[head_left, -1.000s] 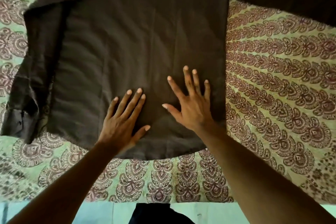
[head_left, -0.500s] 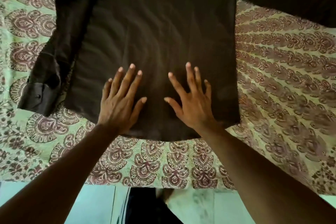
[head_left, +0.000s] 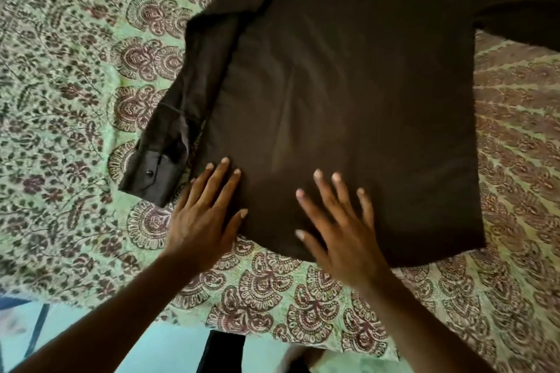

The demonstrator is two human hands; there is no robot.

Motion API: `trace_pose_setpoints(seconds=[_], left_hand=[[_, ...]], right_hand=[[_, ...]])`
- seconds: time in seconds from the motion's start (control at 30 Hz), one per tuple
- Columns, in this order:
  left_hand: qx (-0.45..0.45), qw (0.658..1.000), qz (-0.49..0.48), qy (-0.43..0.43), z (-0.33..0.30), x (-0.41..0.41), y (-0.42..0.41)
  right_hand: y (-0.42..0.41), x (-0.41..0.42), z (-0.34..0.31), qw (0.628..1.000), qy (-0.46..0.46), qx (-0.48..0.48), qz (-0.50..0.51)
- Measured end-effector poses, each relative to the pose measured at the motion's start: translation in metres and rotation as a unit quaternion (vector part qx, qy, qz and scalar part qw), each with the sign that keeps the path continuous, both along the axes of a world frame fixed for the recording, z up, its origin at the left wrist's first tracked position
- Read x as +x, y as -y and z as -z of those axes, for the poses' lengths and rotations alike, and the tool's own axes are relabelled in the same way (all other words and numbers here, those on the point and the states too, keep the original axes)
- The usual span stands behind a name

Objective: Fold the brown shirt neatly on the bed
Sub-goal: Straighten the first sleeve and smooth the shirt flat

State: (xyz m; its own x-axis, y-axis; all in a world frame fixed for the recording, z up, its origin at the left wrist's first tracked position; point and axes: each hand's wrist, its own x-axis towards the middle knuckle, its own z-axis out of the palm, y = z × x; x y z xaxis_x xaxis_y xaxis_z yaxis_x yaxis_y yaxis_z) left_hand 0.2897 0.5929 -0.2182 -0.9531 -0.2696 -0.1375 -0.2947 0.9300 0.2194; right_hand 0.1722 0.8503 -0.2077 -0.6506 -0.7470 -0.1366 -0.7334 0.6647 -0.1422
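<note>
Both hands lie flat with fingers spread, holding nothing: the left hand (head_left: 201, 218) presses the near left corner of the brown shirt (head_left: 357, 100), the right hand (head_left: 339, 233) its bottom edge. That shirt is spread on the bed (head_left: 75, 76), probably being smoothed so folds come out neat.

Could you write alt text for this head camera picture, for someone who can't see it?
Two bare hands, left hand and right hand, lie flat with fingers spread on the near hem of a brown shirt spread on a patterned green bedspread. One sleeve lies along the shirt's left side, its buttoned cuff near the left hand.
</note>
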Motion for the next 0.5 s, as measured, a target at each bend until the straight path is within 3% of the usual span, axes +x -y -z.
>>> trace_pose_setpoints(seconds=[0.17,0.3,0.4,0.5], left_hand=[[-0.038,0.996,0.067,-0.036,-0.013,-0.046,0.041],[-0.105,0.987,0.123,-0.013,-0.006,-0.069,0.079],[-0.091,0.988,0.127,0.003,-0.003,-0.062,0.102],[-0.064,0.989,0.131,-0.005,-0.006,-0.052,0.115]], right_hand=[[0.082,-0.065,0.003,0.989,-0.032,-0.014,0.145],[0.136,-0.039,0.019,0.977,-0.005,0.002,0.212],[0.142,0.023,0.017,0.985,0.018,0.012,0.172],[0.128,0.067,0.011,0.997,0.052,-0.005,0.056]])
